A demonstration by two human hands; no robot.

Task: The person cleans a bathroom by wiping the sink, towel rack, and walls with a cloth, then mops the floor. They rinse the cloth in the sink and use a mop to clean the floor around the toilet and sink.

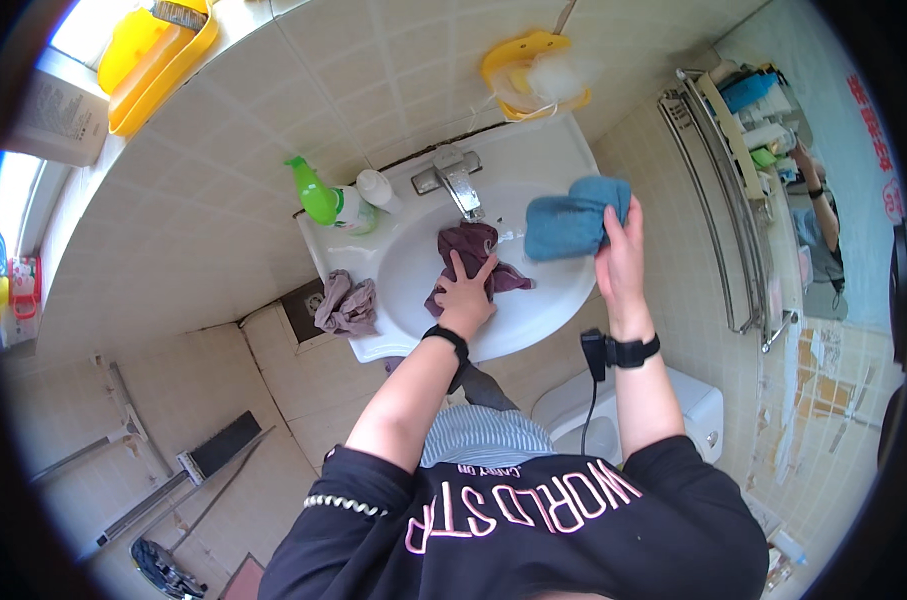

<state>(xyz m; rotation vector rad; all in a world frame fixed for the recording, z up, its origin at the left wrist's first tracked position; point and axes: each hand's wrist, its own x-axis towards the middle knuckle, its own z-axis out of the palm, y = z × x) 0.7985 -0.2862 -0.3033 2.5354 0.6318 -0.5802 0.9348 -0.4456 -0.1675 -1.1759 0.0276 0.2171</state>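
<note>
My left hand (466, 298) lies with spread fingers on a crumpled maroon cloth (468, 247) in the white washbasin (532, 330). Over the basin's right side, my right hand (623, 259) grips a folded blue cloth (569, 219) by its right end. The chrome faucet (457, 180) is directly behind the maroon cloth. Whether water runs from it I cannot tell. On the basin's left rim sits a bunched mauve cloth (346, 303), apart from both hands.
A green-topped pump bottle (333, 202) and a white bottle (378, 191) stand at the basin's back left corner. A yellow wall holder (536, 75) hangs behind. Metal towel rails (712, 195) line the right wall. A toilet (693, 409) is below right.
</note>
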